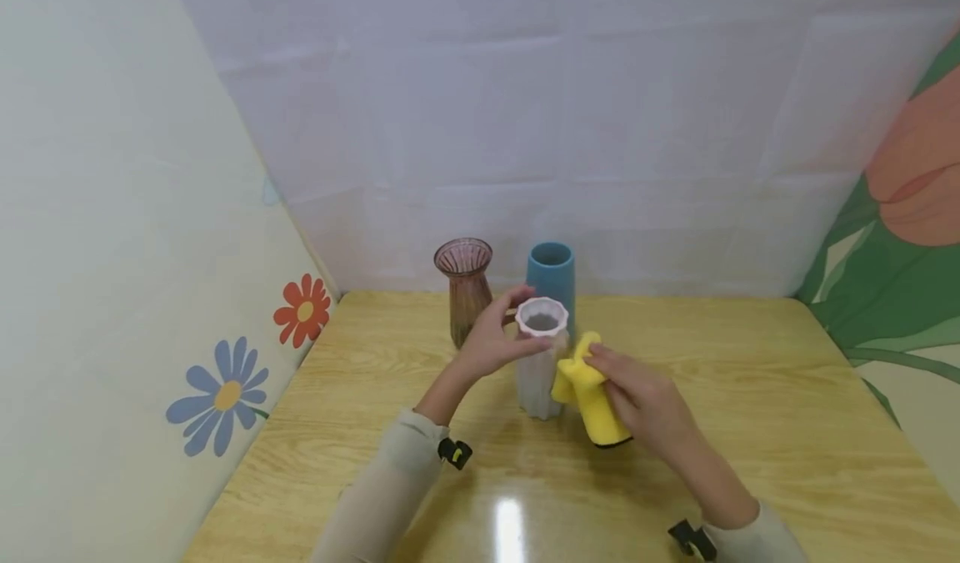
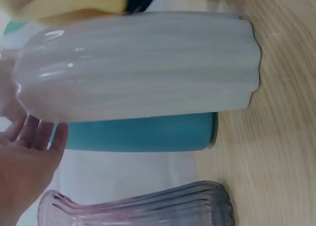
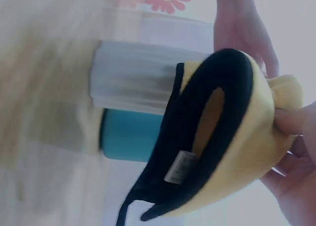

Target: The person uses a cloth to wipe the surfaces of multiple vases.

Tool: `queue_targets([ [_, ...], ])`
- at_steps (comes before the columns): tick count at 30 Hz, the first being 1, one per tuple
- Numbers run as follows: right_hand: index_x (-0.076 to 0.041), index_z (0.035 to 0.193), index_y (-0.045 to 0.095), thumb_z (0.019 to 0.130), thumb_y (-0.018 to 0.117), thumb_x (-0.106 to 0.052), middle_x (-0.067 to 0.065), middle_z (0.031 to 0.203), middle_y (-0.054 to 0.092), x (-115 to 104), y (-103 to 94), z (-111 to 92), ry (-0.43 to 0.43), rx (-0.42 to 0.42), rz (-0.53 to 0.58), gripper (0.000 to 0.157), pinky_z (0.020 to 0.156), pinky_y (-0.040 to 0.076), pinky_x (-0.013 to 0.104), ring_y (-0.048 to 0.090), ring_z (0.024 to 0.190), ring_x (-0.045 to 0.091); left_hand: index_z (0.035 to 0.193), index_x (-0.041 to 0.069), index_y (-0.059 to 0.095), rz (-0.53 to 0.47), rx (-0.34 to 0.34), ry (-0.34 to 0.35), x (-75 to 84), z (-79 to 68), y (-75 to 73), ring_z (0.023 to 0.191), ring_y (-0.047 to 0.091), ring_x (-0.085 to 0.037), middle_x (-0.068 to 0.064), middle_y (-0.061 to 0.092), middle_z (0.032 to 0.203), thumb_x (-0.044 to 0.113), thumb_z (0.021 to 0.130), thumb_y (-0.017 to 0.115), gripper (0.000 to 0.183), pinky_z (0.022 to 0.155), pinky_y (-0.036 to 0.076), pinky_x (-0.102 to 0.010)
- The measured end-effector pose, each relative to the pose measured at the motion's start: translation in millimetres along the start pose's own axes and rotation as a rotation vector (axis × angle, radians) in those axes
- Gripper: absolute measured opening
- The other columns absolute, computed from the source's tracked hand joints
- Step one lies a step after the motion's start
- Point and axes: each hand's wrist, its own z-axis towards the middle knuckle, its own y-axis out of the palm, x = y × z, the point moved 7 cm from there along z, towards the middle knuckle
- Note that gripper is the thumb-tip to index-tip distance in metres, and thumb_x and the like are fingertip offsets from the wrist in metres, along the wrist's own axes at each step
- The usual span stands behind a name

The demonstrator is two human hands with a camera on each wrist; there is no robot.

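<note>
A white fluted vase (image 1: 542,379) stands upright on the wooden table, its scalloped mouth facing up. My left hand (image 1: 495,335) holds it near the rim, thumb on the near side and fingers behind. In the left wrist view, the fingertips (image 2: 58,137) lie at the vase's upper end. My right hand (image 1: 651,398) pinches a yellow cloth mitt (image 1: 596,400) with black edging, just right of the white vase. The mitt's black-trimmed opening (image 3: 232,102) and a white label (image 3: 180,166) show in the right wrist view.
Close behind the white vase is a blue vase (image 1: 553,275), partly hidden by it. A purple ribbed glass vase (image 1: 467,292) stands to the left, partly behind the left hand. White cloth (image 1: 562,129) hangs at the table's (image 1: 720,363) back edge, and flowered panels flank both sides.
</note>
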Motion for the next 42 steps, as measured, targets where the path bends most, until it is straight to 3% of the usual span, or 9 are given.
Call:
queue_targets([
  [4,-0.002,0.122,0.071,0.087,0.068,0.006,0.016,0.128,0.068,4,-2.1,7,-0.003,-0.014,-0.019,0.036,0.104,0.046,0.026,0.068,0.112,0.035,0.140,0.011,0.053,0.075,0.035,-0.012,-0.9,1.2,2.2,0.118,0.058,-0.022,-0.006,0.062,0.129,0.025,0.083,0.085,0.067,0.102,0.048,-0.050],
  [7,-0.003,0.125,0.070,0.099,0.060,-0.003,0.015,0.131,0.067,8,2.6,10,-0.002,-0.047,-0.029,0.027,0.111,0.037,0.021,0.065,0.117,0.035,0.140,0.012,0.054,0.081,0.030,-0.022,-3.3,2.0,1.2,0.117,0.059,-0.021,-0.005,0.063,0.128,0.025,0.083,0.084,0.065,0.101,0.049,-0.051],
  [15,-0.001,0.123,0.070,0.102,0.057,-0.005,0.017,0.130,0.067,10,18.1,11,-0.063,-0.054,-0.040,0.025,0.100,0.051,0.039,0.066,0.116,0.035,0.149,0.018,0.049,0.029,-0.064,-0.071,-11.1,1.5,0.5,0.128,0.055,-0.030,-0.004,0.058,0.140,0.040,0.086,0.081,0.074,0.102,0.049,-0.051],
  [21,0.001,0.121,0.070,0.110,0.040,-0.020,0.018,0.128,0.067,7,29.1,11,-0.110,-0.017,-0.036,0.038,0.098,0.052,0.042,0.066,0.115,0.036,0.152,0.017,0.045,-0.014,-0.115,-0.026,-12.7,2.0,-0.5,0.130,0.054,-0.028,-0.006,0.057,0.144,0.049,0.088,0.077,0.079,0.108,0.043,-0.052],
  [24,0.001,0.122,0.070,0.109,0.042,-0.020,0.019,0.129,0.067,4,35.4,11,-0.112,-0.003,-0.040,0.037,0.100,0.051,0.039,0.066,0.116,0.036,0.154,0.014,0.043,-0.054,-0.141,-0.010,-13.6,2.8,0.4,0.132,0.053,-0.027,-0.008,0.055,0.145,0.052,0.088,0.075,0.082,0.111,0.041,-0.050],
  [28,0.000,0.124,0.070,0.103,0.055,-0.017,0.019,0.132,0.065,-1,43.6,9,-0.104,0.000,-0.053,0.031,0.099,0.051,0.039,0.065,0.119,0.036,0.155,0.013,0.040,-0.094,-0.155,-0.031,-13.6,4.0,2.4,0.133,0.052,-0.027,-0.010,0.055,0.143,0.051,0.086,0.077,0.087,0.113,0.039,-0.050],
  [34,-0.002,0.124,0.071,0.085,0.075,-0.008,0.019,0.131,0.065,-8,50.1,9,-0.057,-0.011,-0.049,0.040,0.093,0.054,0.046,0.064,0.119,0.038,0.151,0.013,0.045,-0.073,-0.122,-0.055,-13.6,7.8,1.9,0.129,0.056,-0.025,-0.008,0.060,0.137,0.039,0.086,0.081,0.079,0.109,0.042,-0.049],
  [42,0.000,0.117,0.074,0.075,0.080,-0.003,0.021,0.123,0.068,-13,51.8,5,-0.023,0.002,-0.076,0.043,0.089,0.056,0.048,0.067,0.113,0.040,0.148,0.010,0.047,-0.037,-0.131,-0.038,-10.7,9.5,1.7,0.124,0.058,-0.024,-0.009,0.061,0.136,0.032,0.089,0.078,0.070,0.108,0.045,-0.044],
])
